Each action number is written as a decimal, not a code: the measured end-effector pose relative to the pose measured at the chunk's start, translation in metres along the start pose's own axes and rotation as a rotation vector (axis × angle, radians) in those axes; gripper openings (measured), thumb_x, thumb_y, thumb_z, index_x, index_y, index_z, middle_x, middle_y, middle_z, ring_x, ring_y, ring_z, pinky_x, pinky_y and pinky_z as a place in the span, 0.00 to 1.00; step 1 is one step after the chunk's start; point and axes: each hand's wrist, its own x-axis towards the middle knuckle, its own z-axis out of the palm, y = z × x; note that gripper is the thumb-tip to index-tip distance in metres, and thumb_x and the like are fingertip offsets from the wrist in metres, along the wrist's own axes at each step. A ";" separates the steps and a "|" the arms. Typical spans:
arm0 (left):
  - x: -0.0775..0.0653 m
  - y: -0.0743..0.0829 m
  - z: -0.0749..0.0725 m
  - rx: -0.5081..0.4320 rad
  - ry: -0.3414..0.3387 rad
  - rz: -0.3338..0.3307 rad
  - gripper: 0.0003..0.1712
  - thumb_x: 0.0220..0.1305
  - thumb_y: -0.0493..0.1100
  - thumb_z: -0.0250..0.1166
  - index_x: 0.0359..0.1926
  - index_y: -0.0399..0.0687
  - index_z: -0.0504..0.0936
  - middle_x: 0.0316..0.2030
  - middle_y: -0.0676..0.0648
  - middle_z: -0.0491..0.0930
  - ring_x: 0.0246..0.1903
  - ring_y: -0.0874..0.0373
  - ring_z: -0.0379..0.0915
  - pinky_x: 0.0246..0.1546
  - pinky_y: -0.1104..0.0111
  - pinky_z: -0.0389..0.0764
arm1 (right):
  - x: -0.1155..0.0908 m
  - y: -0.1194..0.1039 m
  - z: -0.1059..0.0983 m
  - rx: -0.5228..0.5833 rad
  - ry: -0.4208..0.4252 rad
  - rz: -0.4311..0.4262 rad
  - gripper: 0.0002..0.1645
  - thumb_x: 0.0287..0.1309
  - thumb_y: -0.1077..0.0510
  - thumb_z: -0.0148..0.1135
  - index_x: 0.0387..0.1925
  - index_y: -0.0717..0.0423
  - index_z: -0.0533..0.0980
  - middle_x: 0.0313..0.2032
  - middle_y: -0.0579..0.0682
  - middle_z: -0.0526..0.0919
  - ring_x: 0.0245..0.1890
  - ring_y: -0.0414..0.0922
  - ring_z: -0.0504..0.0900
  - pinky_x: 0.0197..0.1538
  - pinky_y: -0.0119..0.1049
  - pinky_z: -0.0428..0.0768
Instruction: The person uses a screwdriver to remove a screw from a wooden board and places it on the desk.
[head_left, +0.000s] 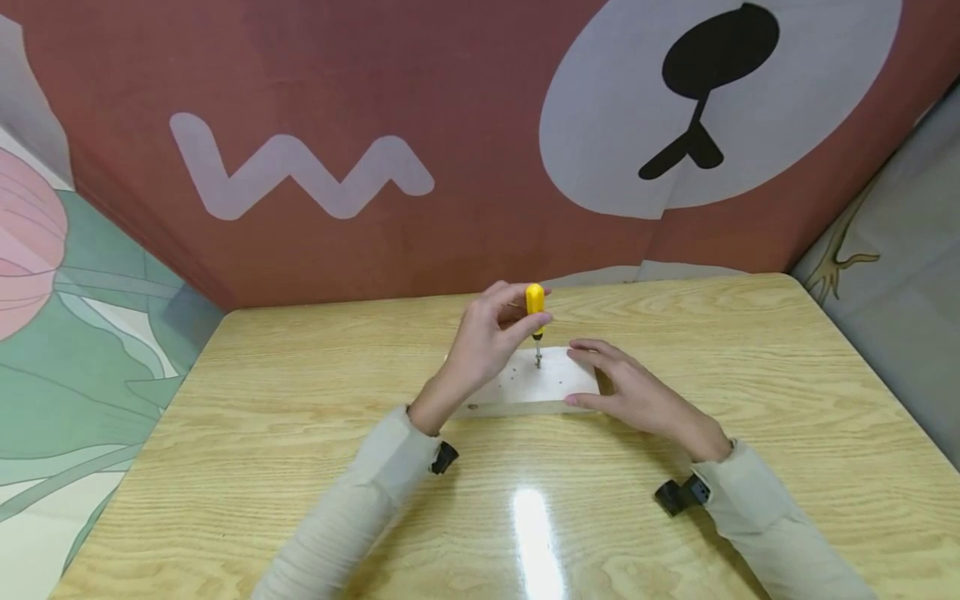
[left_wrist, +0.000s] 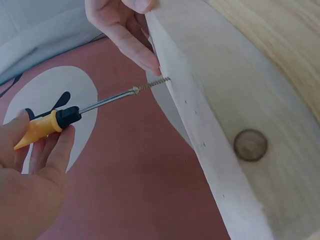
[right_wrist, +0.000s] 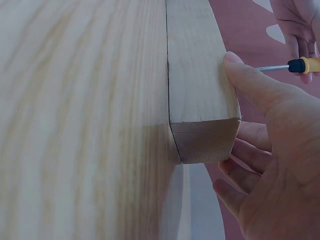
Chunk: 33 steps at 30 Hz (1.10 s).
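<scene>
In the head view, my left hand (head_left: 480, 340) pinches the yellow handle of a screwdriver (head_left: 535, 302), which stands upright over a pale wooden block (head_left: 517, 409). Seen from the left wrist, the screwdriver's steel shaft meets the head of a threaded screw (left_wrist: 150, 85). The screw's point is at the block's upper face, with most of its thread still showing. My right hand (head_left: 637, 390) grips the block's right end, thumb on the near side and fingers toward the far side. From the right wrist, the thumb lies along the top edge near the block's end face (right_wrist: 205, 141).
Several small dark holes dot the block's upper face, and a round knot (left_wrist: 251, 145) marks its near side. The block lies on a wood-grain table (head_left: 300, 392). Behind the table's far edge rises a brown printed wall (head_left: 337, 250), with more printed panels at both sides.
</scene>
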 end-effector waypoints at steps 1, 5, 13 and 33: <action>0.000 0.000 0.001 -0.002 0.010 0.006 0.18 0.64 0.37 0.67 0.54 0.38 0.81 0.40 0.39 0.79 0.40 0.48 0.86 0.40 0.72 0.86 | 0.000 0.000 0.000 0.001 -0.001 0.001 0.46 0.60 0.42 0.68 0.70 0.64 0.65 0.72 0.60 0.63 0.72 0.60 0.62 0.70 0.63 0.64; 0.002 0.000 0.002 -0.034 0.046 -0.005 0.18 0.63 0.34 0.68 0.51 0.34 0.77 0.39 0.37 0.81 0.37 0.46 0.87 0.38 0.71 0.87 | 0.000 0.001 0.000 0.001 -0.002 0.013 0.46 0.60 0.42 0.68 0.70 0.63 0.64 0.72 0.60 0.62 0.73 0.60 0.61 0.70 0.62 0.63; 0.002 0.002 0.002 -0.092 -0.009 0.026 0.13 0.65 0.32 0.65 0.50 0.32 0.77 0.40 0.35 0.83 0.39 0.45 0.87 0.38 0.61 0.88 | 0.000 0.002 0.001 -0.007 0.004 0.002 0.45 0.61 0.42 0.66 0.70 0.64 0.65 0.72 0.61 0.63 0.72 0.62 0.62 0.69 0.64 0.64; -0.002 -0.008 0.000 -0.033 -0.050 0.000 0.17 0.73 0.37 0.57 0.60 0.38 0.73 0.50 0.39 0.84 0.47 0.51 0.85 0.46 0.69 0.85 | 0.001 0.002 0.001 0.003 -0.012 0.006 0.46 0.60 0.42 0.67 0.71 0.63 0.64 0.73 0.59 0.61 0.73 0.60 0.61 0.70 0.62 0.64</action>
